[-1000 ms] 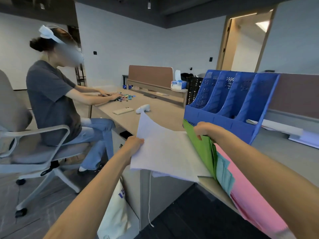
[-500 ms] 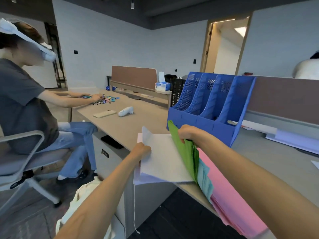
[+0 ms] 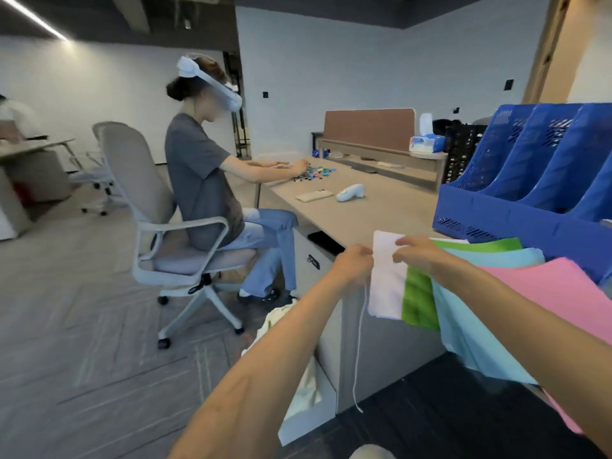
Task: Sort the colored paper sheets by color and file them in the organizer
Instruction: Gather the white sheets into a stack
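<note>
A fanned stack of paper hangs over the desk's front edge: white sheets on the left, then green sheets, light blue sheets and pink sheets. My left hand pinches the left edge of the white sheets. My right hand grips the top of the stack over the white and green sheets. The blue organizer with several slanted slots stands on the desk just behind the papers, at the right.
A person in a headset sits on a swivel chair at the left, handling small coloured pieces on the desk. A phone and a white controller lie on the desk. A white bag sits on the floor below my arms.
The papers dropped from lifted and spread to hanging flat over the desk edge. My hands came close together at the stack's top left corner. The view swung left.
</note>
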Action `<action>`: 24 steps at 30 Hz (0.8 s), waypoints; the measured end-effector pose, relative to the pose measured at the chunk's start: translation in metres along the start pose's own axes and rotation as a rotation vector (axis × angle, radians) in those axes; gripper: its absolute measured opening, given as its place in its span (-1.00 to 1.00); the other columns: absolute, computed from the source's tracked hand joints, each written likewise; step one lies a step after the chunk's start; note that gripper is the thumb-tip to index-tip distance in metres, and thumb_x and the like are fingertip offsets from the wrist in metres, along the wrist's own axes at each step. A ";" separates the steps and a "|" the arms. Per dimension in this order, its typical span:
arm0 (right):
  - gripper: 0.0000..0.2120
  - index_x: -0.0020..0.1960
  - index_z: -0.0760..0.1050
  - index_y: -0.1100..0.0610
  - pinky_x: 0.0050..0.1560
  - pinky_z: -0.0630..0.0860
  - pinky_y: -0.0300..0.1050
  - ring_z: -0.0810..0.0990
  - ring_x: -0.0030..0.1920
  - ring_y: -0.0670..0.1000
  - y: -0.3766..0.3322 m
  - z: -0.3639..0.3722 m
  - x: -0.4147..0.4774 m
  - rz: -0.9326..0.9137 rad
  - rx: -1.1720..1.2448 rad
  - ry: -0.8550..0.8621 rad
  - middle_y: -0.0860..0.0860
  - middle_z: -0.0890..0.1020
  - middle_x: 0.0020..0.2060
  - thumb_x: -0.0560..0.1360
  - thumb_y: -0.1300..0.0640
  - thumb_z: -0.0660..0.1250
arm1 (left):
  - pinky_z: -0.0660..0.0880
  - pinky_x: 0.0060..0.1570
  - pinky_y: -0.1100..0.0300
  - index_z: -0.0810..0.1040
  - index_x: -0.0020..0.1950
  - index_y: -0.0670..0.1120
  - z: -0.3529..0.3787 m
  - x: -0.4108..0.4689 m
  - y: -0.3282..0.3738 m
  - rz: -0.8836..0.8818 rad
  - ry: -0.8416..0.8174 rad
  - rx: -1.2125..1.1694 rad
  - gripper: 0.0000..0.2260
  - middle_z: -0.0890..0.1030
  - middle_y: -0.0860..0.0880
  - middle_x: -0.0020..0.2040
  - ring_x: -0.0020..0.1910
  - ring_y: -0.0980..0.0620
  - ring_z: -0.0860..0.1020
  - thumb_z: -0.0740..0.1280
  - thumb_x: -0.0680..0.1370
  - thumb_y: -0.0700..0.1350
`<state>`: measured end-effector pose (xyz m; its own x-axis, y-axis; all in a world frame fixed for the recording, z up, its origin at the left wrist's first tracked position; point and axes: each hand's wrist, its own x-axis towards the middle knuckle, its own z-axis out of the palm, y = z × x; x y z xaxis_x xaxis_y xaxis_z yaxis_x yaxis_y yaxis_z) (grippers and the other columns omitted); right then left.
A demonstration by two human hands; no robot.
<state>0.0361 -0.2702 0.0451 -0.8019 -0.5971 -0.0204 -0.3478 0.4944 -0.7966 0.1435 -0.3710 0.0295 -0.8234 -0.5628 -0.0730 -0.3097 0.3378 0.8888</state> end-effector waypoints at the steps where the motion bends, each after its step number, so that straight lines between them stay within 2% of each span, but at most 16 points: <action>1: -0.54 0.37 0.41 0.24 0.09 0.31 -0.22 0.44 0.28 0.10 -0.005 0.003 -0.001 -0.037 0.060 0.056 0.15 0.46 0.31 0.48 0.32 0.29 | 0.55 0.13 -0.04 0.53 0.14 -0.06 -0.005 -0.011 0.004 0.007 0.011 -0.062 -0.67 0.53 -0.08 0.09 0.06 -0.06 0.51 0.23 0.41 -0.04; 3: -0.60 0.34 0.46 0.24 0.06 0.32 -0.21 0.48 0.17 0.09 -0.013 0.007 -0.005 -0.109 0.188 0.153 0.16 0.52 0.25 0.50 0.35 0.25 | 0.58 -0.04 -0.01 0.55 0.16 -0.12 -0.013 -0.025 0.010 0.018 0.047 -0.205 -0.78 0.53 -0.07 0.04 -0.08 0.00 0.51 0.23 0.55 -0.16; 5: -0.62 0.30 0.50 0.18 0.00 0.33 -0.18 0.48 0.03 0.03 -0.019 0.008 -0.010 -0.159 0.266 0.224 0.15 0.56 0.19 0.51 0.34 0.22 | 0.54 -0.22 0.12 0.51 0.24 -0.16 -0.020 -0.033 0.014 0.034 0.077 -0.311 -0.73 0.57 -0.08 0.07 -0.17 0.05 0.51 0.15 0.59 -0.24; 6: -0.62 0.29 0.51 0.15 -0.02 0.35 -0.16 0.48 0.01 0.02 -0.021 0.008 -0.015 -0.177 0.281 0.250 0.14 0.57 0.18 0.51 0.34 0.20 | 0.52 -0.25 0.17 0.50 0.24 -0.16 -0.023 -0.037 0.017 0.055 0.089 -0.352 -0.73 0.58 -0.07 0.05 -0.19 0.07 0.52 0.13 0.60 -0.25; 10: -0.59 0.29 0.50 0.11 0.18 0.41 -0.11 0.50 0.19 0.00 -0.016 -0.019 -0.045 -0.218 0.343 0.379 0.03 0.55 0.22 0.51 0.34 0.14 | 0.51 -0.24 0.21 0.49 0.09 -0.10 -0.008 -0.048 0.047 0.135 0.104 -0.486 -0.79 0.59 -0.05 -0.02 -0.21 0.06 0.54 0.10 0.60 -0.27; 13: -0.56 0.29 0.49 0.12 0.26 0.38 -0.16 0.47 0.24 -0.05 0.002 -0.058 -0.074 -0.209 0.371 0.500 -0.03 0.54 0.20 0.49 0.37 0.09 | 0.53 -0.15 0.17 0.49 0.10 -0.11 0.030 -0.047 0.069 0.181 0.059 -0.509 -0.80 0.61 -0.07 0.02 -0.12 0.01 0.57 0.12 0.59 -0.28; 19: -0.56 0.29 0.48 0.17 0.31 0.36 -0.20 0.48 0.26 -0.07 0.075 -0.139 -0.138 -0.137 0.326 0.701 -0.01 0.54 0.24 0.49 0.38 0.08 | 0.52 -0.03 0.12 0.51 0.07 -0.09 0.151 -0.060 0.120 0.262 -0.174 -0.522 -0.83 0.62 -0.05 0.00 -0.11 0.01 0.58 0.17 0.57 -0.27; 21: -0.55 0.30 0.47 0.19 0.24 0.33 -0.29 0.46 0.24 -0.10 0.104 -0.169 -0.165 -0.087 0.325 0.770 0.00 0.53 0.24 0.50 0.41 0.05 | 0.51 -0.03 0.13 0.51 0.05 -0.08 0.202 -0.073 0.140 0.275 -0.292 -0.514 -0.82 0.62 -0.06 0.00 -0.10 -0.02 0.58 0.15 0.58 -0.27; 24: -0.57 0.30 0.45 0.21 0.10 0.30 -0.41 0.47 0.23 -0.06 0.151 -0.217 -0.212 0.014 0.305 0.901 0.03 0.52 0.24 0.51 0.41 0.05 | 0.48 -0.12 0.19 0.49 -0.04 -0.04 0.281 -0.098 0.170 0.263 -0.492 -0.478 -0.81 0.59 -0.04 -0.03 -0.18 0.01 0.55 0.14 0.59 -0.26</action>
<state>0.0481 0.0679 0.0606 -0.9224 0.1821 0.3406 -0.2955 0.2352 -0.9259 0.0378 -0.0462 0.0602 -0.9949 -0.0670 0.0752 0.0763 -0.0139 0.9970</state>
